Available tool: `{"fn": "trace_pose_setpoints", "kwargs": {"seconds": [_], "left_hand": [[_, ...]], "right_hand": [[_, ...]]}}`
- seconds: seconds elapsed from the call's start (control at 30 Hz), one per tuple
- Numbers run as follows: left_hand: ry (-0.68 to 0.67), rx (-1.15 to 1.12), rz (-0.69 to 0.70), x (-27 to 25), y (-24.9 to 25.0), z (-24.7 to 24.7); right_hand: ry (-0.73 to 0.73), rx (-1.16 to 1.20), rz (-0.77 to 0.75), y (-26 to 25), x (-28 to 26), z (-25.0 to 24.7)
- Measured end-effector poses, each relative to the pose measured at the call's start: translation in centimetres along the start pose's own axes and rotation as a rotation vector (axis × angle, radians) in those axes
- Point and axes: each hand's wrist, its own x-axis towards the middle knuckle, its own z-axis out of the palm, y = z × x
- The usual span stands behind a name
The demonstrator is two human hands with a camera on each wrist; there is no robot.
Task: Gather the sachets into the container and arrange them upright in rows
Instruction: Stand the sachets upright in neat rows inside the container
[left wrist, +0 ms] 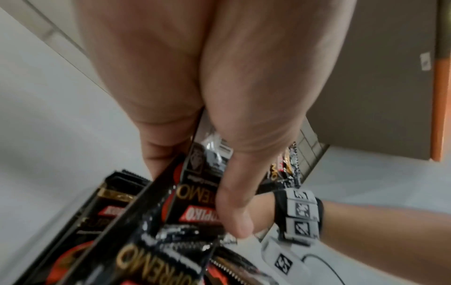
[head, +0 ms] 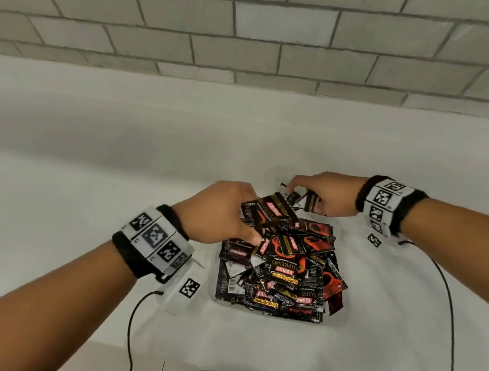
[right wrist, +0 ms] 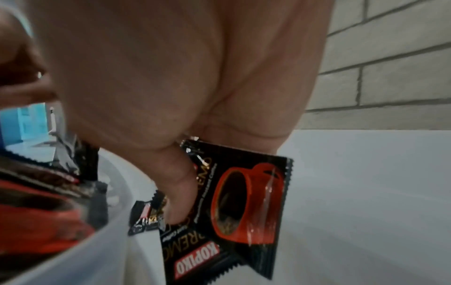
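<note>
A heap of black and red coffee sachets (head: 279, 269) lies in the middle of the white table. My left hand (head: 250, 214) grips a small bundle of sachets (head: 267, 211) over the heap's far edge; the left wrist view shows my thumb pressing on the bundle of sachets (left wrist: 195, 194). Just behind the heap, my right hand (head: 303, 194) pinches sachets (head: 309, 201), and its wrist view shows one sachet with a red cup (right wrist: 244, 202) between thumb and fingers. The pale rim of a container (right wrist: 127, 185) shows beside that hand, with sachets inside it. In the head view the container is hard to make out.
A grey brick wall (head: 256, 32) rises behind the white table (head: 104, 137). Black cables trail from both wrists, the right cable (head: 450, 303) and the left cable (head: 131, 325). An orange-edged panel (left wrist: 441, 96) stands off to one side.
</note>
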Motion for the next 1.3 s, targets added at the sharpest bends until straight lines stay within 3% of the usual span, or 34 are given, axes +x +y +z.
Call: {"fn": "trace_pose_setpoints", "kwargs": {"seconds": [0.23, 0.4, 0.53, 0.6, 0.8, 0.97, 1.07, 1.1, 1.2, 1.3], "left_hand": [[-0.017, 0.259, 0.082, 3.0, 1.4, 3.4], [0.068, 0.215, 0.066, 2.8, 1.0, 3.6], [0.233, -0.08, 0.12, 1.0, 0.2, 1.9], [0.215, -0.265, 0.076, 0.3, -0.3, 0.8], [0.304, -0.419, 0.102, -0.3, -1.1, 0.2], [0.357, -0.483, 0.098, 0.0, -0.3, 1.2], [0.362, -0.522, 0.041, 0.8, 0.4, 2.3], [0.362, -0.558, 0.023, 1.0, 0.7, 2.6], [0.349, -0.821, 0.008, 1.4, 2.4, 3.5], [0.372, -1.05, 0.014, 1.3, 4.0, 4.2]], "right_hand": [[-0.141, -0.19, -0.037, -0.3, 3.6, 0.7], [-0.079, -0.174, 0.079, 1.6, 1.7, 0.5], [-0.01, -0.15, 0.199, 4.4, -0.6, 2.6], [0.004, -0.12, 0.225, 5.4, -1.8, 3.6], [0.254, 0.209, 0.27, 7.0, -6.0, 4.7], [0.621, 0.502, 0.193, 2.2, -11.4, 0.2], [0.589, 0.988, -0.071, -3.6, -13.9, -1.1], [0.546, 1.031, -0.126, -5.2, -14.1, -1.0], [0.489, 0.847, -0.069, -8.0, -12.3, 1.0], [0.547, 0.973, -0.049, -9.0, -10.2, 2.9]]}}
